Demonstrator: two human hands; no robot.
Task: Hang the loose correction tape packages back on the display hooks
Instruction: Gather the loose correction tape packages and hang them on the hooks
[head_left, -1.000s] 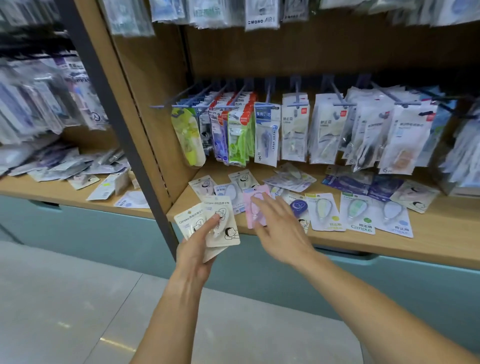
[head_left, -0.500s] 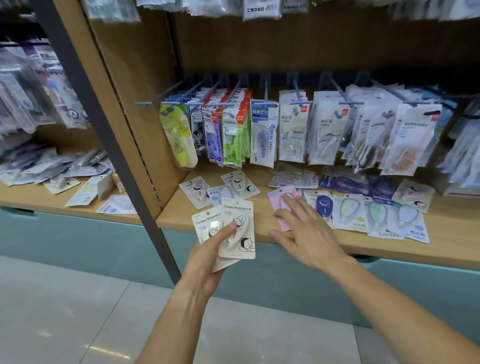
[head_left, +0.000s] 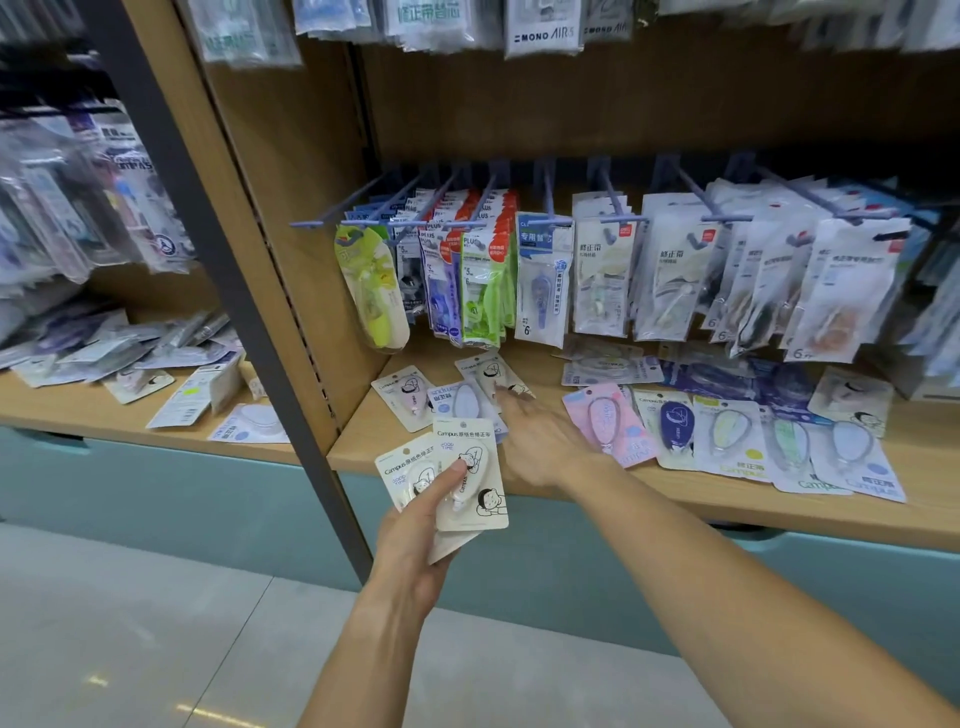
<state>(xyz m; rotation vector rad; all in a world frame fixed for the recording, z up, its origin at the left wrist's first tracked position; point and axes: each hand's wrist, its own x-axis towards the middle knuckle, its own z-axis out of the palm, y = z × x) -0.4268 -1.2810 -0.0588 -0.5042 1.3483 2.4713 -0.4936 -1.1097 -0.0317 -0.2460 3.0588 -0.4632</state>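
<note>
My left hand (head_left: 415, 540) holds a small stack of white correction tape packages (head_left: 472, 483) in front of the shelf edge, thumb pressed on top. My right hand (head_left: 540, 441) reaches over the wooden shelf (head_left: 675, 499), fingers spread and blurred, its fingertips at a white loose package (head_left: 493, 371) lying flat. Beside it lie a lilac package (head_left: 462, 400) and another white one (head_left: 402, 392). A pink package (head_left: 605, 421) lies just right of my right hand. Blue display hooks (head_left: 363, 200) jut out above; the leftmost one is bare.
A row of several more loose packages (head_left: 779, 441) lies along the shelf to the right. Hanging packets (head_left: 597, 275) fill the other hooks. A dark upright post (head_left: 218, 249) separates a left bay with piled packages (head_left: 130, 353). Teal cabinet fronts (head_left: 156, 499) stand below.
My right hand has left the pink package on the shelf and swung left toward the white packages at the back. The left hand still holds its stack.
</note>
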